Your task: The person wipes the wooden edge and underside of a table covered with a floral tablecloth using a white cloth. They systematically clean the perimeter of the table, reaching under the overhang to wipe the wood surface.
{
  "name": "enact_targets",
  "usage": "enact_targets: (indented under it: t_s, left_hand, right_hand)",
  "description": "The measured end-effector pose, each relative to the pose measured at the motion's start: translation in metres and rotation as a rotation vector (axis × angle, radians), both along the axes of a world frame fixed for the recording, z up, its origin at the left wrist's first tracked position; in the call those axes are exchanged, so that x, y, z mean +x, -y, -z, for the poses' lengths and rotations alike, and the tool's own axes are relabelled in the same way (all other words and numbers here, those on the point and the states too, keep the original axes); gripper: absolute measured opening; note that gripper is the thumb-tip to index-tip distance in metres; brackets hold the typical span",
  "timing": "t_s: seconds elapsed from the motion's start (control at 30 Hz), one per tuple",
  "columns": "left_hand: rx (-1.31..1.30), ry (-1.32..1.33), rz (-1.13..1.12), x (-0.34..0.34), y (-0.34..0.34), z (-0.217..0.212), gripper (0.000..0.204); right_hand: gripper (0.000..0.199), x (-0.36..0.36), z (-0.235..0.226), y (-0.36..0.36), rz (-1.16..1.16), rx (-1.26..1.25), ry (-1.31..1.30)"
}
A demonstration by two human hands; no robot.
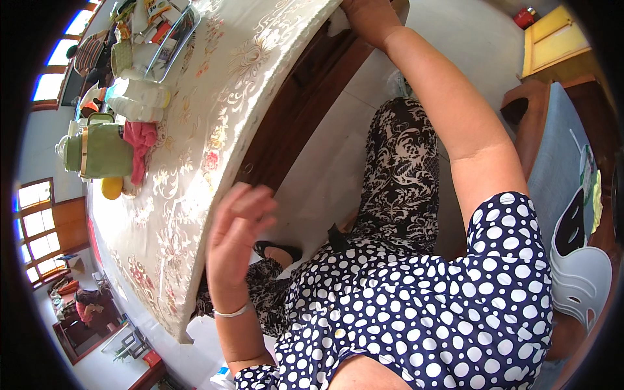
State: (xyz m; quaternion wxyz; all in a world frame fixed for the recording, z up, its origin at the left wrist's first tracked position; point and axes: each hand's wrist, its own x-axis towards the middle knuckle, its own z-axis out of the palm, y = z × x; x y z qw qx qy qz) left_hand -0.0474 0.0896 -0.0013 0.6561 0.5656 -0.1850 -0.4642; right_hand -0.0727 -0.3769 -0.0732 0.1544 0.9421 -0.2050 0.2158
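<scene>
My left hand [237, 227], with a pale bangle [232, 311] at its wrist, is raised beside the near edge of the table. Its fingers are slightly blurred, loosely bent and apart, and nothing shows in them. The table wears a cream tablecloth [224, 110] with raised floral patterns. Stretched far forward, my right hand [376, 25] is at the tablecloth's far corner, by the dark wooden side [305, 84] of the table. The top of the picture cuts off its fingers, so their grip is hidden.
On the table stand a green lidded container [104, 151], a pink cloth [140, 144], clear plastic-wrapped items [138, 99] and a tray [170, 55] of small things. To my right are a blue-cushioned chair [558, 143] and a yellow cabinet [556, 42]. Another person [86, 305] appears far off.
</scene>
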Motion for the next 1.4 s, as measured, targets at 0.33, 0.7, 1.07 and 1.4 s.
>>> enact_targets:
  t_s: [0.33, 0.7, 1.07, 1.4]
  left_hand:
    - [0.378, 1.228, -0.223, 0.032, -0.024, -0.029, 0.044]
    - [0.831, 2.049, -0.204, 0.04, -0.052, 0.051, 0.074]
    - [0.849, 2.13, -0.406, 0.033, -0.109, 0.039, 0.057]
    - [0.746, 2.208, -0.533, 0.035, -0.113, 0.031, 0.042]
  right_hand:
    - [0.04, 0.006, 0.0, -0.028, 0.072, 0.148, 0.137]
    - [0.034, -0.003, -0.011, -0.161, -0.152, -0.028, 0.082]
    - [0.038, 0.001, 0.002, -0.296, -0.539, 0.255, -0.072]
    - [0.032, 0.025, 0.008, -0.42, -0.925, 0.532, 0.202]
